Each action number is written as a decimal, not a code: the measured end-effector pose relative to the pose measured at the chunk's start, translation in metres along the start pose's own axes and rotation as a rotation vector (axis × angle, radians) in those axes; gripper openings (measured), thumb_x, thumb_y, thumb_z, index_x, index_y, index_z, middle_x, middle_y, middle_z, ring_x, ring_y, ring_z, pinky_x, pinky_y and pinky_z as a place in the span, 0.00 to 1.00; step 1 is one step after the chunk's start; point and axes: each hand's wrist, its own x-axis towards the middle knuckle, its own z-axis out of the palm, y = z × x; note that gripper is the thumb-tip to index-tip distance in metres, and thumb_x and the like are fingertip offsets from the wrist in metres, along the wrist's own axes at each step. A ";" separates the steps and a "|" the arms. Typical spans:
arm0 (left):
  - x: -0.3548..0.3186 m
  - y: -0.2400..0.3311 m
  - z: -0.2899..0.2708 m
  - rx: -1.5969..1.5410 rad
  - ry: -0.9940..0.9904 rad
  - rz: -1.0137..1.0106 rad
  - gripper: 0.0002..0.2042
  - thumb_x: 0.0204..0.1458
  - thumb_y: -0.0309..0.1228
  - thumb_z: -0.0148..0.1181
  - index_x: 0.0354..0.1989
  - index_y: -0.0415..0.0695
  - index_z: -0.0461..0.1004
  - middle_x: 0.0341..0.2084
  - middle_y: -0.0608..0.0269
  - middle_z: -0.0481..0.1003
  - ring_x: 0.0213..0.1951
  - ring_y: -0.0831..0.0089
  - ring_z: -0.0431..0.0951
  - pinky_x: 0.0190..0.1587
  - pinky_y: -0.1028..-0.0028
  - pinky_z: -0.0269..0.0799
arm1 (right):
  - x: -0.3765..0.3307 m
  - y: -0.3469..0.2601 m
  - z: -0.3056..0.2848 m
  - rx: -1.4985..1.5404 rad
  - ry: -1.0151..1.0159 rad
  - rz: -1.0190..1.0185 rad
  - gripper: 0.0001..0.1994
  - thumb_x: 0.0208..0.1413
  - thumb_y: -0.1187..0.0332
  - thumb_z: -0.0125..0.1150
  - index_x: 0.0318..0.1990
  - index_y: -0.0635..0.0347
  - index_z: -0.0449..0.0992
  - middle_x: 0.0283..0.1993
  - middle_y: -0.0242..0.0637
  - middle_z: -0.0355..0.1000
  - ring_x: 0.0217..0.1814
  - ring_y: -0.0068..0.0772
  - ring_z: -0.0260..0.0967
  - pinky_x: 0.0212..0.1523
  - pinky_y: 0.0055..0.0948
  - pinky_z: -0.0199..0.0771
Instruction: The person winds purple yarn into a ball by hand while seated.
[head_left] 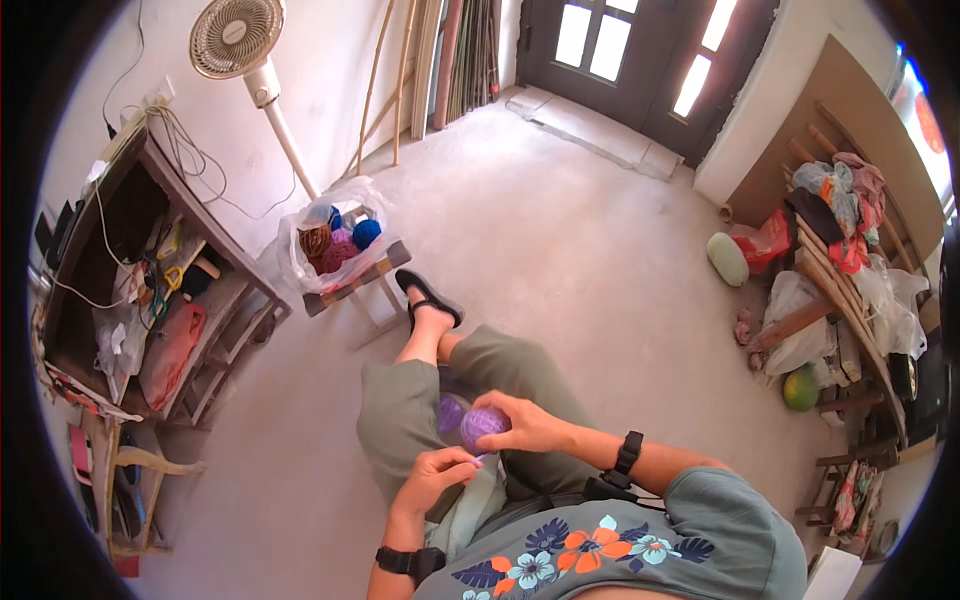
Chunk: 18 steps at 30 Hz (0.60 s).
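Observation:
My right hand is wrapped round a ball of purple yarn above my lap. Close below it, my left hand is closed in a pinch on a short bit of purple yarn that shows at its fingertips. Just left of the held ball, a second purple yarn bundle lies between my legs, partly hidden by the ball. A pale green cloth rests on my lap beside my left wrist.
Ahead on the left, a clear plastic bag with several yarn balls sits on a wooden stool. A standing fan rises behind it. A cluttered wooden cabinet is at left; a loaded wooden rack stands at right.

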 end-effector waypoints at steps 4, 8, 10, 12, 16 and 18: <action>-0.001 0.004 -0.006 -0.162 0.054 0.115 0.03 0.56 0.23 0.62 0.34 0.38 0.80 0.26 0.71 0.76 0.30 0.84 0.72 0.35 0.81 0.67 | -0.010 0.000 0.001 0.265 -0.328 0.205 0.24 0.62 0.53 0.60 0.60 0.56 0.70 0.48 0.35 0.73 0.47 0.26 0.71 0.47 0.27 0.74; 0.001 -0.005 -0.010 -0.193 0.144 0.108 0.03 0.56 0.25 0.62 0.34 0.39 0.80 0.27 0.70 0.76 0.30 0.83 0.72 0.35 0.81 0.67 | -0.016 -0.015 0.003 0.649 -0.541 0.325 0.24 0.66 0.49 0.54 0.60 0.56 0.70 0.45 0.32 0.72 0.44 0.21 0.70 0.38 0.23 0.75; 0.001 -0.008 -0.007 -0.206 0.166 0.096 0.03 0.57 0.25 0.62 0.35 0.39 0.80 0.27 0.70 0.76 0.30 0.82 0.72 0.36 0.81 0.67 | -0.018 -0.025 0.004 0.778 -0.524 0.275 0.24 0.66 0.51 0.54 0.62 0.56 0.67 0.48 0.32 0.72 0.46 0.22 0.71 0.42 0.25 0.76; 0.002 -0.013 -0.005 -0.270 0.223 0.079 0.04 0.58 0.27 0.62 0.35 0.39 0.80 0.28 0.68 0.77 0.30 0.81 0.73 0.37 0.80 0.69 | -0.017 -0.032 0.003 0.910 -0.506 0.222 0.25 0.67 0.52 0.53 0.64 0.57 0.64 0.50 0.33 0.71 0.49 0.23 0.71 0.45 0.26 0.77; 0.004 -0.019 -0.008 -0.218 0.210 0.066 0.06 0.59 0.27 0.62 0.37 0.38 0.80 0.29 0.66 0.79 0.31 0.80 0.74 0.38 0.79 0.70 | -0.007 -0.037 0.000 0.997 -0.305 0.168 0.25 0.67 0.58 0.55 0.67 0.55 0.59 0.57 0.33 0.68 0.59 0.25 0.67 0.56 0.29 0.73; 0.006 -0.019 -0.007 -0.162 0.188 0.047 0.07 0.59 0.28 0.61 0.40 0.37 0.80 0.30 0.65 0.80 0.31 0.80 0.74 0.38 0.79 0.71 | -0.003 -0.032 -0.001 1.005 -0.206 0.161 0.27 0.64 0.62 0.60 0.66 0.55 0.59 0.59 0.34 0.66 0.61 0.26 0.65 0.58 0.29 0.71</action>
